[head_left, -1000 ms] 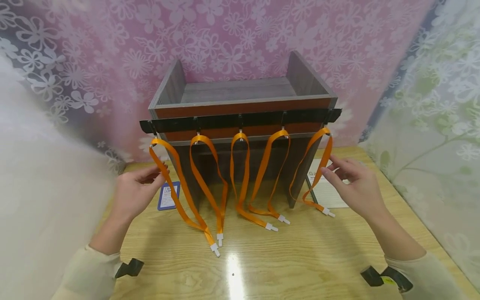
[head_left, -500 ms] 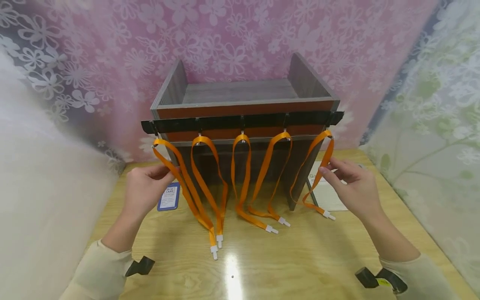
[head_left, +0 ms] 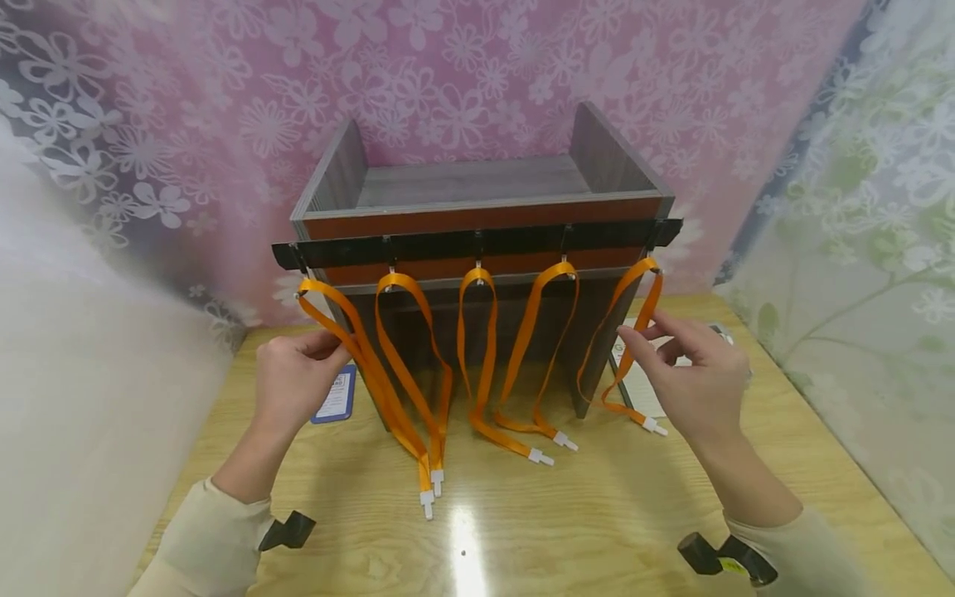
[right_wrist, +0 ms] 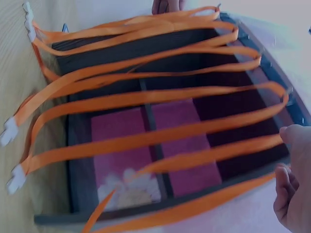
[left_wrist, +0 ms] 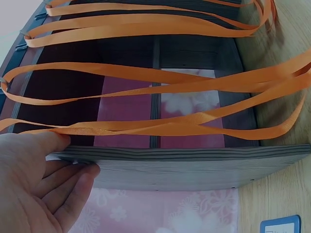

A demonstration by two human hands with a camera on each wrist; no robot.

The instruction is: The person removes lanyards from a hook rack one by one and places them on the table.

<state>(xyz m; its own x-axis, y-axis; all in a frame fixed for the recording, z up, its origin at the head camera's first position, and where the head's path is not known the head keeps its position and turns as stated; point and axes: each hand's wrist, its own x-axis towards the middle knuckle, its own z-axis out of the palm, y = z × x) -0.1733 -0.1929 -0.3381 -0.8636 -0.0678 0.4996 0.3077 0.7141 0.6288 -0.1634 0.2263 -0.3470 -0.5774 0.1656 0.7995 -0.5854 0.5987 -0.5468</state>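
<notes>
Orange lanyards (head_left: 522,332) hang in a row from a black hook rail (head_left: 477,242) on the grey wooden shelf unit (head_left: 477,178). At the unit's left side, my left hand (head_left: 298,373) grips the side panel, thumb inside and fingers on the outer face, as the left wrist view shows. The leftmost lanyard (left_wrist: 121,128) runs right by that thumb. My right hand (head_left: 694,365) has its thumb and fingers apart near the right panel's front edge. A strand of the rightmost lanyard (right_wrist: 223,150) passes between them; the fingers beyond are partly hidden.
A blue-framed card (head_left: 336,396) lies on the wooden table (head_left: 567,514) beside the unit's left leg. Behind my right hand is a white booklet (head_left: 642,385). Flowered walls (head_left: 462,58) close in the back and sides. White clips (head_left: 540,456) end the lanyards.
My left hand has moved right, from the outer lanyard strand to the side panel, pushing the strand inward. The right thumb has shifted left across its lanyard strand.
</notes>
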